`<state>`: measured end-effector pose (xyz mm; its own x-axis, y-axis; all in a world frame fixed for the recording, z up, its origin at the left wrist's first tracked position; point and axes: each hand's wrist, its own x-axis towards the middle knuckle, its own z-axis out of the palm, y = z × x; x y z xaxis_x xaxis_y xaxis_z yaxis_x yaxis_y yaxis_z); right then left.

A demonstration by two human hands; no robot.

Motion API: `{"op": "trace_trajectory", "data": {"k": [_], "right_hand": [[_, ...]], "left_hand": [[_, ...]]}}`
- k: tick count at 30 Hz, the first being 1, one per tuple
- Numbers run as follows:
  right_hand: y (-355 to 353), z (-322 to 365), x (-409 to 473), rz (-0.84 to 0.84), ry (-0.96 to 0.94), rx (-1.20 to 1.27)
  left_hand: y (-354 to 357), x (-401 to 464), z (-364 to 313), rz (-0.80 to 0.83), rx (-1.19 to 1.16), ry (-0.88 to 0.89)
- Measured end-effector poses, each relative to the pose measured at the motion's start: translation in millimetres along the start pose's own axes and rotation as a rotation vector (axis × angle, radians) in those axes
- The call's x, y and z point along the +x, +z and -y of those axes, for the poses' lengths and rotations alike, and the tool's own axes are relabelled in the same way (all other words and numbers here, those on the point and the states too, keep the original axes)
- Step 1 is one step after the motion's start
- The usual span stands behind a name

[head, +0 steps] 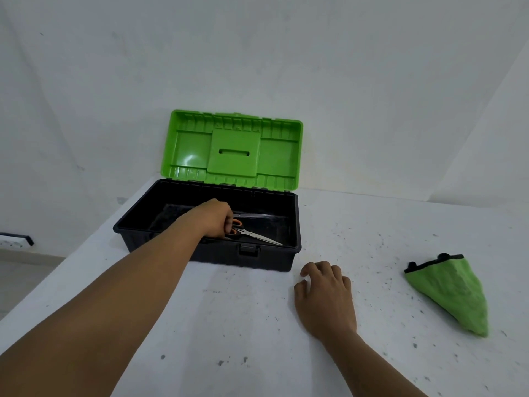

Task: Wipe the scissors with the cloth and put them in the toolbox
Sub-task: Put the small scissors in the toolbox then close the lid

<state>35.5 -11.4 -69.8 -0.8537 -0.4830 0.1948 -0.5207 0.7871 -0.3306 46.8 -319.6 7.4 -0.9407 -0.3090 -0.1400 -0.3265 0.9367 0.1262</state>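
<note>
Black toolbox [160, 224] open | my left hand [214, 217] grips scissors [252, 232] inside | right hand [325, 296] loose on table [229, 325] | cloth [452, 293] near right edge

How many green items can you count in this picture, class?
2: the toolbox lid, standing open behind the black toolbox, and the cloth, lying on the table to the right. Nothing else green shows.

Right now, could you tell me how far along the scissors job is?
Nearly finished. The cloth lies set aside on the table, so wiping looks done. The left hand holds the scissors inside the open toolbox; the right hand rests idle. Only letting go remains.
</note>
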Motion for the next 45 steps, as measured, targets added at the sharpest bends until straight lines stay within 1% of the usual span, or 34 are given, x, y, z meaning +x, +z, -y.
{"op": "trace_trajectory", "data": {"k": [9, 14, 19, 24, 30, 32, 34, 37, 41, 45], "right_hand": [[1, -1, 1, -0.002, -0.008, 0.001], [3, -2, 2, -0.012, -0.016, 0.005], [0, -2, 3, -0.006, -0.023, 0.006], [-4, 3, 8, 0.037, -0.004, -0.029], [-23, 15, 24, 0.186, 0.038, -0.096], [-35, 20, 35, 0.224, 0.074, -0.099], [-47, 24, 51, 0.237, 0.127, -0.052], [-59, 30, 76, 0.196, 0.155, 0.002], [-68, 44, 118, 0.128, 0.134, -0.008], [-66, 61, 162, 0.051, 0.136, 0.081]], "left_hand": [[2, 1, -2, -0.024, -0.007, -0.019], [-2, -8, 1, -0.032, -0.048, -0.072], [-9, -25, 0, -0.153, -0.097, -0.126], [-16, -42, -1, -0.153, -0.154, -0.148], [-15, -58, 4, -0.156, -0.196, -0.169], [-17, -63, 9, -0.158, -0.211, -0.18], [-21, -65, 17, -0.176, -0.229, -0.199], [-28, -63, 33, -0.252, -0.261, -0.237], [-40, -49, 52, -0.396, -0.329, -0.291], [-52, -19, 77, -0.528, -0.37, -0.366]]}}
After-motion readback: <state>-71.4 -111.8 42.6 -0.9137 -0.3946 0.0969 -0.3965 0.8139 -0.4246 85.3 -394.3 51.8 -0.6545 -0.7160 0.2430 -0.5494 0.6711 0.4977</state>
